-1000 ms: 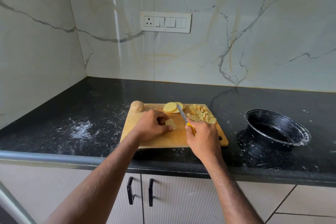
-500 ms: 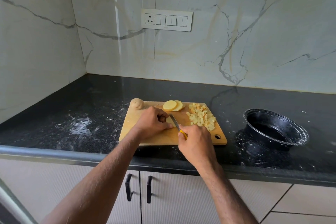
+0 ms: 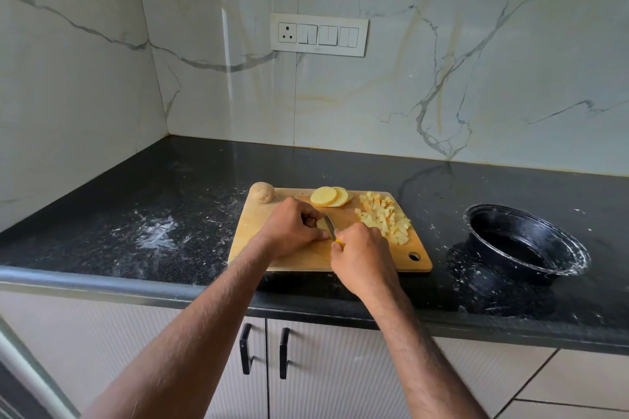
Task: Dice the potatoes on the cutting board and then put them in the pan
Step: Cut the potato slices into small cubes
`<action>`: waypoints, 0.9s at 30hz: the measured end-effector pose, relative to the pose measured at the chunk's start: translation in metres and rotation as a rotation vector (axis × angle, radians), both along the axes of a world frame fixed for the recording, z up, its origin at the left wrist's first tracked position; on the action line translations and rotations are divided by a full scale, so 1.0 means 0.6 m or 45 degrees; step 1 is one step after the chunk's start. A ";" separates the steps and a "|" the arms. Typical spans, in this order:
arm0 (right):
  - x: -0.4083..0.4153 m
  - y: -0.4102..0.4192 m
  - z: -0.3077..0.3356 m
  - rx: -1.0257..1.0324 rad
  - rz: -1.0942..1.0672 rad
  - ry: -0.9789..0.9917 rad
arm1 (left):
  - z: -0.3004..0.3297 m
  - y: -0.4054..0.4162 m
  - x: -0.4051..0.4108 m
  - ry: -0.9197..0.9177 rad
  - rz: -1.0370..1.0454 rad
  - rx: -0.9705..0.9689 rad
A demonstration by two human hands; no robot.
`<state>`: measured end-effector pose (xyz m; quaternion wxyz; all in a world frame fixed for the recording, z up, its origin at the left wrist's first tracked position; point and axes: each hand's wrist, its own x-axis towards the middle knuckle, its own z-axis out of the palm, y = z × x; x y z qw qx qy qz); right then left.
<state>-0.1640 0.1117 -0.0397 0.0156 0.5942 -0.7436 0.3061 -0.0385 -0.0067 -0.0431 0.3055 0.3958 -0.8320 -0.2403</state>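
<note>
Centrally on the cutting board (image 3: 272, 258), left hand (image 3: 289, 230) pinches a potato slice (image 3: 321, 223), right hand (image 3: 360, 257) grips the knife (image 3: 329, 224).

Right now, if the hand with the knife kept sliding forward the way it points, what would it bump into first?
Probably the potato slice that the left hand holds down; the right hand aims its knife right at it. Depth is hard to judge.
</note>
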 end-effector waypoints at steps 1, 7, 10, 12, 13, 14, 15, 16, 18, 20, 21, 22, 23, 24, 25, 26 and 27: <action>0.003 -0.003 0.002 0.001 -0.003 0.015 | 0.000 -0.001 0.000 0.003 -0.005 0.004; 0.012 0.001 -0.001 -0.007 0.015 0.082 | -0.001 0.002 0.001 -0.007 0.001 0.009; 0.007 0.015 -0.015 -0.005 0.034 0.114 | 0.002 0.004 0.001 -0.002 0.006 0.036; 0.002 0.026 -0.019 0.001 0.055 0.107 | 0.002 0.004 0.001 -0.009 -0.001 0.034; -0.001 0.032 -0.018 -0.003 0.066 0.102 | 0.002 0.005 0.001 -0.015 0.000 0.034; -0.003 0.039 -0.016 -0.001 0.075 0.101 | 0.002 0.005 0.002 -0.017 0.005 0.036; -0.005 0.046 -0.013 0.003 0.086 0.099 | 0.001 0.005 0.002 -0.020 0.008 0.037; -0.006 0.054 -0.009 0.007 0.098 0.095 | 0.002 0.006 0.003 -0.029 0.013 0.039; -0.011 0.066 -0.005 0.017 0.113 0.085 | 0.004 0.008 0.002 -0.051 0.022 0.035; -0.018 0.077 -0.003 0.037 0.125 0.086 | 0.005 0.009 0.001 -0.063 0.026 0.027; -0.022 0.081 -0.004 0.046 0.132 0.088 | 0.006 0.012 0.001 -0.070 0.029 0.023; -0.027 0.086 -0.004 0.050 0.134 0.079 | 0.007 0.014 0.002 -0.079 0.035 0.019; -0.033 0.091 -0.002 0.045 0.129 0.059 | 0.006 0.015 0.003 -0.082 0.042 0.012; -0.038 0.095 -0.001 0.032 0.112 0.030 | 0.006 0.015 0.004 -0.079 0.057 0.002; -0.043 0.099 0.001 0.007 0.089 -0.003 | 0.005 0.016 0.006 -0.066 0.077 -0.004; -0.046 0.100 0.003 -0.027 0.071 -0.036 | 0.005 0.017 0.009 -0.047 0.096 -0.004; -0.046 0.098 0.003 -0.061 0.064 -0.063 | 0.005 0.017 0.011 -0.027 0.111 -0.005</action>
